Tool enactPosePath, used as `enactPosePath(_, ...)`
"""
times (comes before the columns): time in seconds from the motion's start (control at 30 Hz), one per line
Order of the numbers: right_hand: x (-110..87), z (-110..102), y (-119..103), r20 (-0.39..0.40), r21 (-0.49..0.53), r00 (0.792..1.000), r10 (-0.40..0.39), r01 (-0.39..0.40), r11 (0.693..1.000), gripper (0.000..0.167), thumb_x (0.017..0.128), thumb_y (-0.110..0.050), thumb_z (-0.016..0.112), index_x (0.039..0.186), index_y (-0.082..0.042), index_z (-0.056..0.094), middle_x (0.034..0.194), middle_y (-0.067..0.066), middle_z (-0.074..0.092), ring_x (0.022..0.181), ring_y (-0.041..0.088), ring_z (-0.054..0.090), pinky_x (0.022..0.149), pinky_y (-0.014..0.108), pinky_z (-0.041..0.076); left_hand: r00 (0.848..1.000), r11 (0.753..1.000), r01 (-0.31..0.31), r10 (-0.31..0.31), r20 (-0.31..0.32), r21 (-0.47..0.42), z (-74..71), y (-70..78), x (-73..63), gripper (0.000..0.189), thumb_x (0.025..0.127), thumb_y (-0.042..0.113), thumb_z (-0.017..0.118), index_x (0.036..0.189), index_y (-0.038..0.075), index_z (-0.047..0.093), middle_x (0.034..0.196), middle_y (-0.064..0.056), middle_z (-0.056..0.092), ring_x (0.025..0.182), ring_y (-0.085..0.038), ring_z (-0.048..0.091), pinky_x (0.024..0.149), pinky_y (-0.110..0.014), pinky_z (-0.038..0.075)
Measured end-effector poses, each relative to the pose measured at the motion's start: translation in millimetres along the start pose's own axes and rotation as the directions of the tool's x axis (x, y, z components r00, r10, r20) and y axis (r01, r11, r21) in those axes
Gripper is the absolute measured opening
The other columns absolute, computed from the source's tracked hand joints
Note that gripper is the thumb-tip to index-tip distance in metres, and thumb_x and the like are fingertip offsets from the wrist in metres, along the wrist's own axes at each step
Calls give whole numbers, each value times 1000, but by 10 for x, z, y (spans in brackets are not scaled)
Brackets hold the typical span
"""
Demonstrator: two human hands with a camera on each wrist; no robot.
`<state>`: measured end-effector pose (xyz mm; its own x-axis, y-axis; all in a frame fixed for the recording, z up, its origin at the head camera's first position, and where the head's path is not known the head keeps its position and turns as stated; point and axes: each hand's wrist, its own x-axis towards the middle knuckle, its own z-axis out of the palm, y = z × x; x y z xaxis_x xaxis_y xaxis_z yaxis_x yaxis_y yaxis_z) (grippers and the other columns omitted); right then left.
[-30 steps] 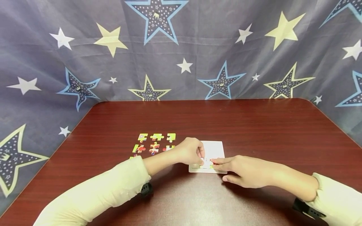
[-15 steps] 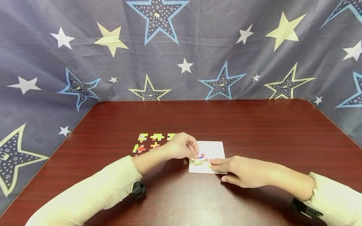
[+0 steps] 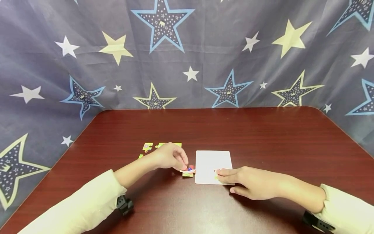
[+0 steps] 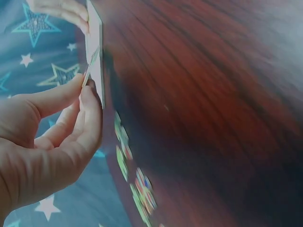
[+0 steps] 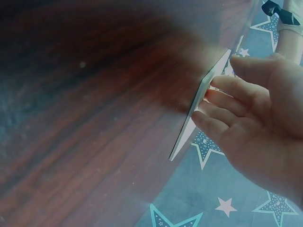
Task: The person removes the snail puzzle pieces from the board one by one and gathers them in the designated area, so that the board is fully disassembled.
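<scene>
My left hand [image 3: 172, 156] pinches a jigsaw piece [image 3: 188, 174] between thumb and fingers, just left of the white square board [image 3: 208, 159]. The piece is tilted and shows red, blue and green. In the left wrist view its thin edge juts from the fingertips in front of the board [image 4: 96, 71]. My right hand [image 3: 251, 183] rests its extended fingers on the board's lower right part. Another jigsaw piece [image 3: 216, 175] peeks out at those fingertips, mostly covered by them. The right wrist view shows the fingers lying along the edge of the board [image 5: 201, 92].
Several colourful jigsaw pieces lie on the dark red table [image 3: 263, 136] to the left, partly hidden by my left arm; one piece [image 3: 147, 147] shows at the back. A star-patterned curtain [image 3: 117, 78] hangs behind the table.
My left hand has lifted the jigsaw piece off the board and carried it left, past the board's left edge. My right hand has stayed on the board. The head view has tilted up slightly.
</scene>
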<state>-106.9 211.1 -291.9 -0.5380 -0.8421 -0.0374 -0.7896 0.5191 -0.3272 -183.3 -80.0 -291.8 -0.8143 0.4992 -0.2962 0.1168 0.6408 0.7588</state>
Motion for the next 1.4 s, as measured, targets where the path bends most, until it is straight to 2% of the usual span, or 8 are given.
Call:
enactPosePath(0.13,9,-39,14,1,-16,1000,-7,7,1000,44,95,-15,58,138,-9,51,144,11,51,133,24,50,102,39,48,1000,1000,10,-10,14,-6,-120,-99,-77,11,75,3,76,84,3,70,75,-6,73,67,-9,60,62,-23,49)
enactPosePath(0.3,29,-124,38,-12,-28,1000,-16,15,999,44,95,-14,58,139,-9,50,145,12,50,133,26,50,103,39,47,1000,1000,8,-8,-18,22,-283,-169,-163,10,75,2,75,84,2,70,76,-5,73,70,-10,61,64,-23,48)
enactPosePath(0.43,19,-128,21,-1,-10,1000,-6,6,1000,44,95,-13,57,138,-9,51,145,12,50,134,26,49,103,40,46,997,986,4,9,-80,169,-351,-225,-268,8,74,1,76,79,6,71,70,-1,70,65,-9,60,62,-24,47)
enactPosePath(0.57,7,-89,19,3,-2,1000,-4,4,1000,43,96,-15,57,138,-9,51,145,11,49,134,26,49,103,39,47,988,956,14,31,-149,292,-355,-286,-358,10,73,2,78,75,9,71,68,0,68,62,-7,58,60,-24,47)
enactPosePath(0.63,11,-78,23,0,-3,1000,-8,8,1000,43,96,-15,57,138,-10,51,145,11,49,134,25,49,103,39,47,985,950,25,31,-172,312,-353,-300,-396,11,73,2,78,75,9,70,68,1,68,63,-8,58,61,-24,47)
enactPosePath(0.93,9,-51,21,-4,-4,1000,-18,18,1000,44,96,-15,57,139,-9,51,145,12,50,134,26,49,103,39,47,975,945,20,53,-214,326,-325,-348,-513,15,71,8,82,78,7,69,72,0,69,64,-7,60,60,-22,49)
enactPosePath(1.1,5,-28,25,-6,-1,1000,-15,15,1000,44,96,-15,57,139,-9,51,145,12,50,134,26,49,103,39,47,970,940,-2,84,-228,341,-263,-387,-528,20,66,11,86,75,7,68,72,0,67,63,-7,59,62,-22,50)
enactPosePath(1.4,0,-11,18,-10,12,1000,-14,14,1000,43,96,-16,57,138,-9,51,145,12,50,133,26,49,103,39,47,968,923,18,80,-238,384,-271,-405,-546,22,64,15,88,74,9,69,70,1,67,65,-7,58,62,-23,49)
